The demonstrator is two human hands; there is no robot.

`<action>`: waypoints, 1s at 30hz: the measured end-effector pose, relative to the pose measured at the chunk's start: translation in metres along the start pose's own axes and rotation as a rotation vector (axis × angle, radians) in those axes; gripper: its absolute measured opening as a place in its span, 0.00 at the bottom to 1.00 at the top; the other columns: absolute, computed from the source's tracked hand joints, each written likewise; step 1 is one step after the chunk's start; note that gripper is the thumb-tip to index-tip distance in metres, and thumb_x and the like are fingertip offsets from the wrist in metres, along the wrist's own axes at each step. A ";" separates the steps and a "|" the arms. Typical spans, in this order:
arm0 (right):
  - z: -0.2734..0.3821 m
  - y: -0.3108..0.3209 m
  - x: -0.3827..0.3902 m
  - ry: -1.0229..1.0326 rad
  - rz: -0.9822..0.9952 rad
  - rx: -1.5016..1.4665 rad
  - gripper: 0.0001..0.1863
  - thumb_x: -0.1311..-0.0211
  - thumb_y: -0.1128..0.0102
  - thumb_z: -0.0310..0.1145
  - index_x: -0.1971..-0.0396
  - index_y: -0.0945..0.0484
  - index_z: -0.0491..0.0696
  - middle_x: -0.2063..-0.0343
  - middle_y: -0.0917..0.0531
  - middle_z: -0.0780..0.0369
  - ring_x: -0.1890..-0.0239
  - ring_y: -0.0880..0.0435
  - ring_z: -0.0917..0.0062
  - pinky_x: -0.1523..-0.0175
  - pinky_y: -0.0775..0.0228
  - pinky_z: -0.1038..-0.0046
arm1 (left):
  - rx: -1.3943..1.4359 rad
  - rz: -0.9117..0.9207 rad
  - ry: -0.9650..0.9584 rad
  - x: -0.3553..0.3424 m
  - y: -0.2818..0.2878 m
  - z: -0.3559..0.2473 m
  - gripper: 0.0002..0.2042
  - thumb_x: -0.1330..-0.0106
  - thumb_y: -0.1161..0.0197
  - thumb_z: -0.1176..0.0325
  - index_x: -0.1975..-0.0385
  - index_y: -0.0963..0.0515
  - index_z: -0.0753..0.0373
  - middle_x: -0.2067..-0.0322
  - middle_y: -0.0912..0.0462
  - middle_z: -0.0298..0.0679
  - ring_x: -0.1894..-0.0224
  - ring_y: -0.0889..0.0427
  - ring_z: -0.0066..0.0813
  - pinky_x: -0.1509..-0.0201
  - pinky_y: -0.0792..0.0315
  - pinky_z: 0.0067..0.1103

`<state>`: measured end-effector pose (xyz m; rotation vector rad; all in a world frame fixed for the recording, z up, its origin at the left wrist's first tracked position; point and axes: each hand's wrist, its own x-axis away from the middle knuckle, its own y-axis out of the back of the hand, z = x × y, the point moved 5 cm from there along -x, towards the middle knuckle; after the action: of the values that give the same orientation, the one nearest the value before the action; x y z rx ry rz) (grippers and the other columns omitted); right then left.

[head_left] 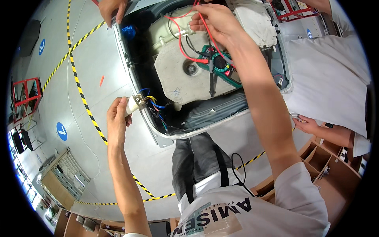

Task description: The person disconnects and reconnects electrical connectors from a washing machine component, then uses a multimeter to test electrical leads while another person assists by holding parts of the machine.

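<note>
My left hand (117,118) grips a small white part (133,104) with blue, yellow and black wires (154,106) running from it, at the near left rim of an opened washing machine (130,67). My right hand (215,21) is raised over the machine's far side and pinches a red test lead (182,43). That lead runs down to a green multimeter (219,65) lying on the pale tub block (177,77). A black probe (211,83) rests on the block beside the meter.
Another person's hand (112,10) holds the machine's far left corner. A person in a white shirt (327,75) stands at the right, one hand (306,125) low. Yellow-black tape (85,100) marks the grey floor. Wooden shelves (327,162) sit at lower right, red frames (25,96) at left.
</note>
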<state>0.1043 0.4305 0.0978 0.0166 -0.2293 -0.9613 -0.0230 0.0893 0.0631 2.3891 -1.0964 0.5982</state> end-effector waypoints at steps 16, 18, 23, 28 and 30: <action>-0.030 0.037 0.183 0.556 -0.202 0.979 0.19 0.48 0.32 0.28 0.56 0.24 0.43 0.48 0.25 0.59 0.40 0.30 0.60 0.33 0.47 0.54 | 0.061 -0.025 -0.007 0.001 0.002 0.013 0.19 0.30 0.50 0.51 0.64 0.23 0.63 0.80 0.28 0.30 0.81 0.32 0.14 0.79 0.40 0.13; -0.031 0.042 0.187 0.576 -0.196 0.899 0.17 0.46 0.35 0.25 0.56 0.24 0.43 0.52 0.22 0.59 0.43 0.27 0.59 0.33 0.48 0.53 | 0.074 -0.063 -0.026 0.000 0.000 0.009 0.20 0.30 0.49 0.51 0.66 0.22 0.63 0.81 0.28 0.31 0.82 0.32 0.14 0.79 0.41 0.14; 0.011 0.045 0.201 0.264 -0.232 0.310 0.10 0.33 0.46 0.27 0.55 0.28 0.41 0.70 0.21 0.62 0.73 0.22 0.79 0.64 0.28 0.77 | 0.121 -0.013 -0.011 -0.002 0.005 0.017 0.19 0.30 0.49 0.51 0.61 0.23 0.64 0.78 0.26 0.31 0.80 0.31 0.14 0.79 0.39 0.13; 0.073 0.031 0.184 0.433 0.022 -0.215 0.11 0.26 0.57 0.34 0.53 0.32 0.43 0.80 0.32 0.66 0.84 0.42 0.87 0.78 0.47 0.84 | 0.115 -0.005 -0.011 -0.002 0.008 0.022 0.20 0.30 0.49 0.50 0.57 0.24 0.64 0.76 0.24 0.32 0.79 0.29 0.14 0.79 0.38 0.13; 0.067 0.018 0.174 0.448 0.026 -0.306 0.11 0.27 0.56 0.33 0.54 0.32 0.42 0.81 0.33 0.67 0.84 0.43 0.87 0.78 0.48 0.83 | 0.119 -0.006 -0.022 -0.002 0.009 0.021 0.21 0.30 0.49 0.50 0.57 0.24 0.64 0.75 0.24 0.32 0.79 0.29 0.14 0.79 0.37 0.13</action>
<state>0.2012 0.3046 0.1977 -0.0514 0.3300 -0.9341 -0.0270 0.0733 0.0468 2.5050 -1.0909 0.6530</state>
